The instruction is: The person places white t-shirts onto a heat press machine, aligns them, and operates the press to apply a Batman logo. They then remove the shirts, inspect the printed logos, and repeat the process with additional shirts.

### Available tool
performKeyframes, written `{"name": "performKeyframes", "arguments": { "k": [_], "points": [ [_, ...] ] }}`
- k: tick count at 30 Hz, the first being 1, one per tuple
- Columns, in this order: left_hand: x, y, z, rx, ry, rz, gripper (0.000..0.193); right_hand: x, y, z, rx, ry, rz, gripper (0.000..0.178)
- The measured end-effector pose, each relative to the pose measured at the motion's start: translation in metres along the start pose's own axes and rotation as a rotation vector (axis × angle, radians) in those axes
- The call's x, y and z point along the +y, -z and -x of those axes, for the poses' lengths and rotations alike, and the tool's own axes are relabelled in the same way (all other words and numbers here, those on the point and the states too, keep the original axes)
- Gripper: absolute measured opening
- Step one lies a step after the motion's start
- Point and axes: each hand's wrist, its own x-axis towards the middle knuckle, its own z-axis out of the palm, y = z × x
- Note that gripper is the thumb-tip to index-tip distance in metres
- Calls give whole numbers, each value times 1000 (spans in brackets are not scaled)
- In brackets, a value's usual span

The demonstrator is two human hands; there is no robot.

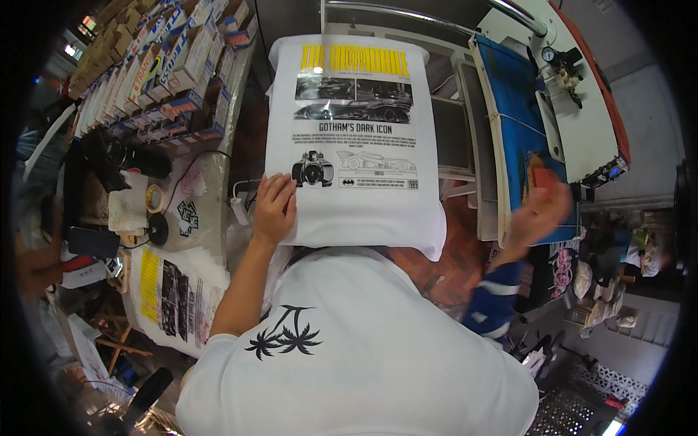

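A white T-shirt (363,218) lies stretched over a flat board in front of me, with a yellow and black car print on its upper part. My left hand (275,207) rests on the shirt's left edge beside the print, fingers extended and close together. On the right, my right hand (542,211) is smeared by motion over the blue panel (512,123). An orange-red flat piece (544,180) shows at its fingers; whether they grip it cannot be made out. A blue sleeve with white bands (494,301) covers my right forearm.
Stacked cardboard boxes (174,65) fill the far left. Below them, a side table holds a tape roll (154,198) and black stickers (187,218). Another printed white shirt (171,298) lies at lower left. A pressure gauge (550,56) is mounted at upper right.
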Motion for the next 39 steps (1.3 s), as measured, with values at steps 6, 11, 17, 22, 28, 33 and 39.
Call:
{"name": "performKeyframes", "arguments": {
  "k": [6,11,17,22,28,33,39],
  "points": [
    [0,-4,-2,20,-29,9,31,155,31,-86,-670,-480,510,75],
    [5,-2,-3,53,-23,9,30,146,16,-87,-723,-539,591,84],
    [22,6,-19,47,75,32,20,100,28,-74,-658,-482,448,74],
    [-10,0,-35,291,200,66,16,26,15,-36,-419,-241,263,51],
    [-70,10,80,429,575,81,11,-69,18,-8,-346,-29,115,43],
    [-67,-9,237,126,781,-24,13,-126,22,-29,-117,29,-259,91],
    [-48,-78,378,-306,1142,247,25,-200,16,-36,-207,156,-229,102]
  ]
}}
